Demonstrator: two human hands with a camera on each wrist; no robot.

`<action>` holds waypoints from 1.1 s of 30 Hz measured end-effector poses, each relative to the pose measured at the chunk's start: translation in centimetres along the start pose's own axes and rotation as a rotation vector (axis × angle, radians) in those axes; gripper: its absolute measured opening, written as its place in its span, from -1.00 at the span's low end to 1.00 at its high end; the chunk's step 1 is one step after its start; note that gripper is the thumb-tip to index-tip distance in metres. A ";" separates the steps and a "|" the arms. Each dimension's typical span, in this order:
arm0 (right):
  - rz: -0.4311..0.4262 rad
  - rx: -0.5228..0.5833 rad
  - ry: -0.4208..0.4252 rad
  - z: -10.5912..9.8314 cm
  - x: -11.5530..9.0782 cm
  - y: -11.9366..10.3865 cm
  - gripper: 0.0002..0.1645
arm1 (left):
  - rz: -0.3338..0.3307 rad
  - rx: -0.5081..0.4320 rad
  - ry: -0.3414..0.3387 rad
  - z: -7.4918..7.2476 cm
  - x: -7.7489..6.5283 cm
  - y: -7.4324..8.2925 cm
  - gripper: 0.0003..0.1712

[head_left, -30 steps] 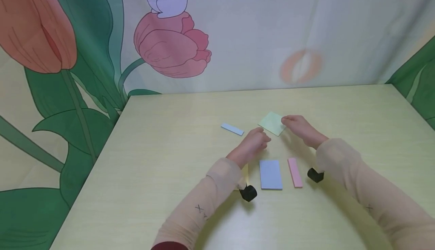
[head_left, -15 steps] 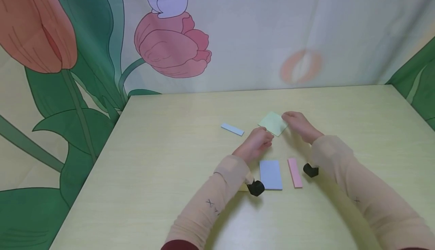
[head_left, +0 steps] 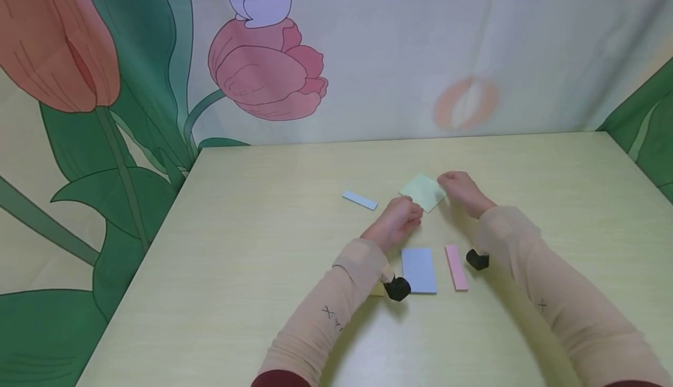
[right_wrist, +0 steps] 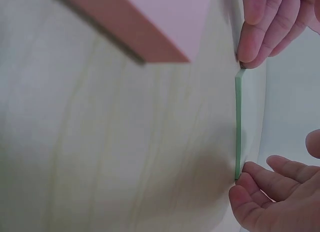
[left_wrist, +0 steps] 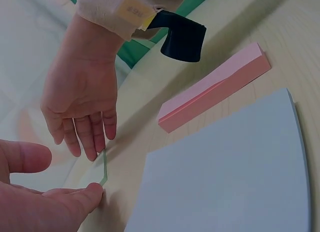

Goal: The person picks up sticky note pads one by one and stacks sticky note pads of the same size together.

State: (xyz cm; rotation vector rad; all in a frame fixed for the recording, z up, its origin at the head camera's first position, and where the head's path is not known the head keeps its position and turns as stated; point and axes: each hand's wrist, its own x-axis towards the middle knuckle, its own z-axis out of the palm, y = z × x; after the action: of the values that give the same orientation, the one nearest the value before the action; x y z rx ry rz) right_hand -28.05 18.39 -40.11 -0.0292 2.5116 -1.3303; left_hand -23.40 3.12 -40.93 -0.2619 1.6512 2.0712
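My left hand (head_left: 395,220) and right hand (head_left: 465,193) are positioned at opposite sides of the green pad (head_left: 422,192), which lies flat on the table (head_left: 236,246), one corner toward me. Finger state, both hands: released and extended, tips against the pad's edges, thumbs raised apart. Adjacent items: pale blue strip (head_left: 360,200), left; blue pad (head_left: 419,271) and pink strip (head_left: 456,268), side by side, nearer me.

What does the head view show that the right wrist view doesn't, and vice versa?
Head only: light-blue strip, blue pad, part of a yellow pad, printed flowers.
Right wrist only: no extra object, but a clear close-up of the side edge of the green pad.
Both: green pad, pink strip, left hand, right hand, table.
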 end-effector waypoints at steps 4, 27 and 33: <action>0.009 -0.022 -0.004 -0.1 0.0 0.2 -0.41 | 0.002 0.008 -0.034 -0.2 -0.1 0.0 -0.30; 0.014 -0.039 -0.143 0.0 -1.3 0.3 -0.35 | -0.144 0.144 -0.080 -1.1 -1.7 -0.4 -0.39; 0.021 -0.030 -0.148 0.2 -1.9 0.1 -0.35 | -0.124 0.219 -0.082 -1.1 -2.5 -0.5 -0.31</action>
State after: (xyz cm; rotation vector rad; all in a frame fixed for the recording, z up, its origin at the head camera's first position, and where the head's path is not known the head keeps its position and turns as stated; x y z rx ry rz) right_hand -26.13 18.54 -39.83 -0.1038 2.4012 -1.2354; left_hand -21.18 1.49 -40.58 -0.1982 1.7483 1.7703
